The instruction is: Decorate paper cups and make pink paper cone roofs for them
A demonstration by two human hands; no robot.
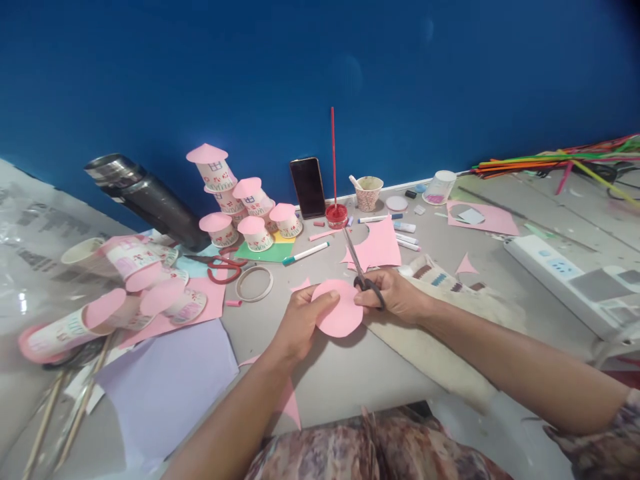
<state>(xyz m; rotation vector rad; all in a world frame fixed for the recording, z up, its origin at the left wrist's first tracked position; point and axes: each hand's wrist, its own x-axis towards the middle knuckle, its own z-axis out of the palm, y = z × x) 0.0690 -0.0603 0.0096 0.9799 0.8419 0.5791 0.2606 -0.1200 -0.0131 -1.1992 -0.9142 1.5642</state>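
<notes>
My left hand (299, 320) pinches a round pink paper disc (340, 317) between thumb and fingers above the grey table. Dark-handled scissors (367, 287) sit in my right hand (393, 293), fingers through the loops, with the blades pointing away from me toward the wall. Fingers of the right hand are close to the disc's right edge; whether they touch it I cannot tell. A cut pink paper sheet (377, 247) lies just beyond the right hand. Pink scraps (287, 403) lie beneath my left forearm.
Decorated paper cups with pink cone tops (207, 163) stand at back left beside a black bottle (150, 200). Red-handled scissors (225, 267), a tape roll (254, 285) and purple paper (170, 387) lie left. A phone (307, 188) leans on the wall; a power strip (565, 273) sits right.
</notes>
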